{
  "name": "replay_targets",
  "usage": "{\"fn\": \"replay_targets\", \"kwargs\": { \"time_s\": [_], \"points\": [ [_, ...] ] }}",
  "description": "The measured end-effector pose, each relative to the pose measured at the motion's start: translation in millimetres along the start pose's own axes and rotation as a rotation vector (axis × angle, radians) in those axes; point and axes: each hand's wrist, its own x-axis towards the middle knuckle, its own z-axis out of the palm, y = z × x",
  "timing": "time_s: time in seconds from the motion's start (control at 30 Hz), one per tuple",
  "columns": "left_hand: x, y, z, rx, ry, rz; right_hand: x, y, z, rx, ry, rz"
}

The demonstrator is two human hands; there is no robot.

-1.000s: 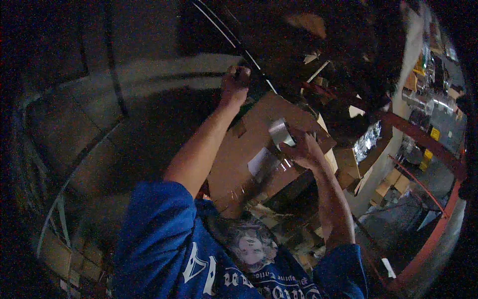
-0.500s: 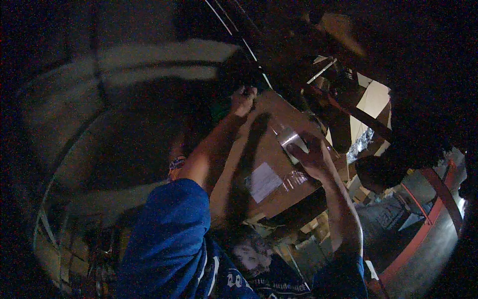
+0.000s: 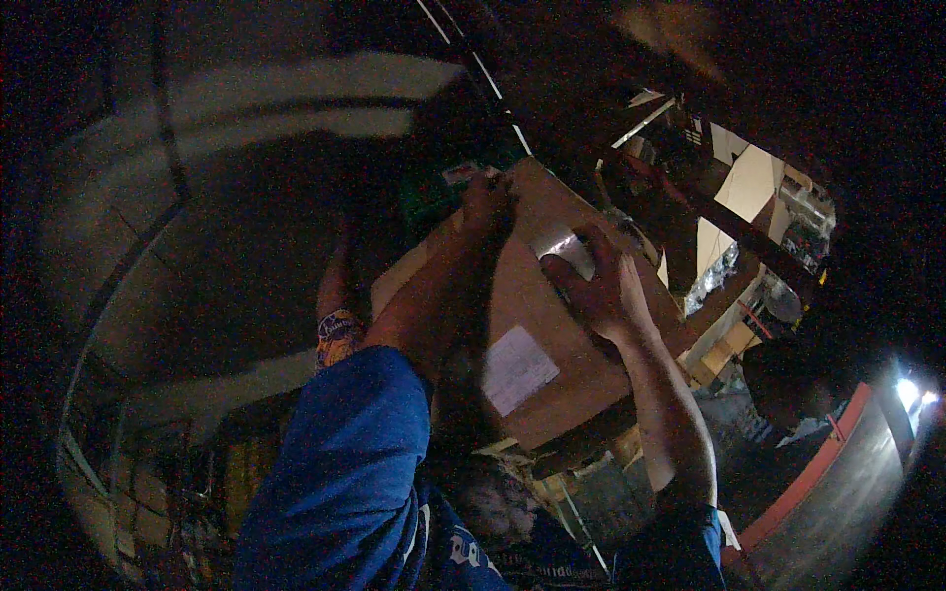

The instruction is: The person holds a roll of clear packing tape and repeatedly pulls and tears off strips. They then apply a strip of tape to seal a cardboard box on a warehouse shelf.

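Observation:
A brown cardboard box (image 3: 576, 394) with a white label (image 3: 519, 371) lies tilted in front of me. My right hand (image 3: 601, 286) is closed around a shiny roll of tape (image 3: 572, 254) on the box's upper face. Farther off, at the box's far left corner, is my left hand (image 3: 485, 197). Its fingers are curled, and what they hold is lost in the dark. Just beyond it shows something dark green (image 3: 424, 202) with a small pale and red patch.
Another person's forearm (image 3: 336, 271), above a patterned orange and purple band (image 3: 339, 335), is at the left. Lit cartons (image 3: 746, 182) and dark beams stand at the right. A red rail (image 3: 813, 463) curves along the lower right. Much of the surroundings is dark.
The tape roll and my right hand have shifted slightly up the box relative to the label. My left hand stays at the far corner. The view has turned, showing more on the right.

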Motion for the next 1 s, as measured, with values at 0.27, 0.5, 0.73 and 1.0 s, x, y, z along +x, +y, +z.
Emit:
{"fn": "replay_targets", "kwargs": {
  "time_s": [0.27, 0.5, 0.73, 1.0],
  "points": [
    [-11.8, 20.0, -20.0, 0.788, -0.051, 0.124, 17.6, -1.9, 10.5, -0.048, -0.201, 0.014],
    [-7.2, 11.3, -18.7, 1.079, 0.096, 0.119, 19.5, 13.6, 26.2, -0.008, -0.108, -0.026],
    [-37.2, 8.1, -28.7, 1.152, -0.14, 0.247, 19.9, 21.3, 32.8, -0.023, -0.114, 0.041],
    [-96.2, 23.8, -12.9, 1.177, -0.476, 0.454, 39.3, 47.5, 43.3, -0.109, 0.002, -0.133]
  ]
}}
